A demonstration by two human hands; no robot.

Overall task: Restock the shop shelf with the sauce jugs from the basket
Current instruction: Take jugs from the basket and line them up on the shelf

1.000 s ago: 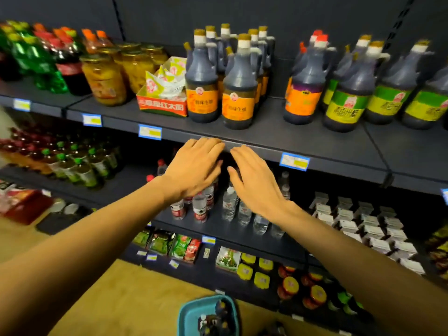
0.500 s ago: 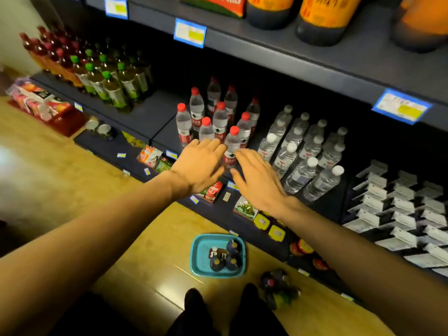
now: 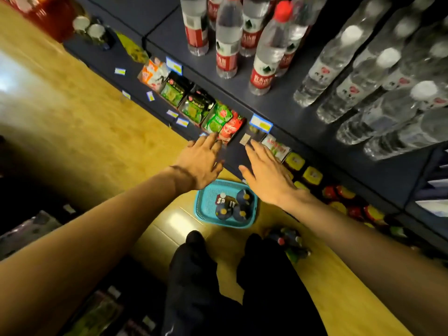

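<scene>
You are looking almost straight down, and both of your hands are stretched out in front of you with nothing in them: your left hand has its fingers straight and loosely spread, and your right hand is the same, palm down, fingers relaxed and apart. The turquoise basket sits on the wooden floor just below your hands, at about 6 o'clock from your fingertips, between your wrists and your dark shoes. Inside it stand the dark sauce jugs, upright with their caps toward you; four or so show, bunched at the 3 o'clock side of the basket, so that much of the restocking is plainly left to do. The shelf they belong on is out of view here; what you see at 12 o'clock is a lower dark shelf with red-labelled water bottles and, at 2 o'clock, clear white-capped water bottles. Under that, snack packets line the bottom row just beyond your fingertips. A few loose bottles lie on the floor at 4 o'clock of the basket. Judging by this, you are between jugs: hands free above the basket, and the next one not yet gripped
</scene>
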